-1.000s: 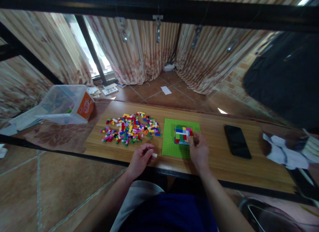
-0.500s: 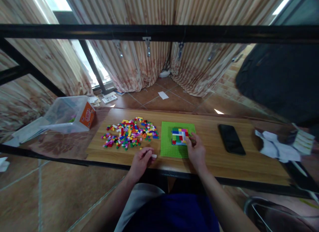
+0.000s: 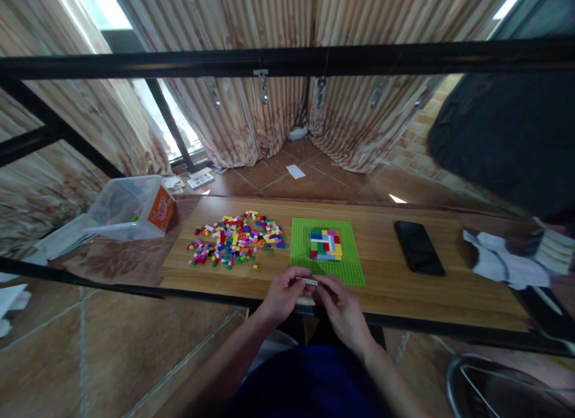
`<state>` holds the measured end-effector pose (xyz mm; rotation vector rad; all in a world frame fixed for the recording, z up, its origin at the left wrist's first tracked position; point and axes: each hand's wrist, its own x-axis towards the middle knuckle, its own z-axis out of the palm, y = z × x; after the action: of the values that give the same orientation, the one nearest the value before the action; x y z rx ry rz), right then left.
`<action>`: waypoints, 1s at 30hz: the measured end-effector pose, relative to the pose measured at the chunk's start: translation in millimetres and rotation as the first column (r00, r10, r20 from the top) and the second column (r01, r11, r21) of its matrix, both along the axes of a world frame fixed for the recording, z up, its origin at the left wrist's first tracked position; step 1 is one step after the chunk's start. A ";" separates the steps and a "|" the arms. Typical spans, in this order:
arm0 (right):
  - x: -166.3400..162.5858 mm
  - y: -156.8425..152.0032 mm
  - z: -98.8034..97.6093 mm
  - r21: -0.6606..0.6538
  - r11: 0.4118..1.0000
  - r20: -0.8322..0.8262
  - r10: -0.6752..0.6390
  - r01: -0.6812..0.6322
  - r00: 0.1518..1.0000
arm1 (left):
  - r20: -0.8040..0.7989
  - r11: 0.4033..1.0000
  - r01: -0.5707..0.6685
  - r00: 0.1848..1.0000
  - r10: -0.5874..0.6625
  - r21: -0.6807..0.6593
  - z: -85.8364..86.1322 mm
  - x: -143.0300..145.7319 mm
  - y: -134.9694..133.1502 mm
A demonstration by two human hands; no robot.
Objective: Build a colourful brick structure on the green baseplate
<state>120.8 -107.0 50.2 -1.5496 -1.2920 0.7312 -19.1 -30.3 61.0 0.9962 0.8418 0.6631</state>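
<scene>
I'm watching right hand (image 3: 342,304) coming off build (image 3: 326,244) | it's joining left hand (image 3: 282,295), both pinching white brick (image 3: 306,281) (tiny, partly hidden) | white brick hovering at table (image 3: 404,298) edge, just before baseplate (image 3: 300,250)

Left hand (image 3: 282,296) and right hand (image 3: 342,309) hold a brick (image 3: 306,280).

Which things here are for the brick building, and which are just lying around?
In use: small pale brick between left hand and right hand; green baseplate; coloured build on it; loose brick pile.
Lying about: black phone; plastic box; crumpled white material.
</scene>
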 end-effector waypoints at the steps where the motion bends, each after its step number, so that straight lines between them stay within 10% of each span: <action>1: 2.0 -0.4 0.3 -0.004 1.000 -0.012 -0.005 0.005 1.000 | 0.000 1.000 0.006 1.000 -0.006 0.010 0.4 3.9 -0.3; 30: 46.9 7.9 -13.0 0.034 0.961 -0.123 -0.269 0.275 0.955 | -0.175 0.989 0.065 0.984 -0.041 0.135 -1.4 54.7 10.2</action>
<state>167.8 -99.0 37.2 -1.5800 -0.9788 0.5987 35.5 -20.1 59.6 1.2130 0.9254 0.6026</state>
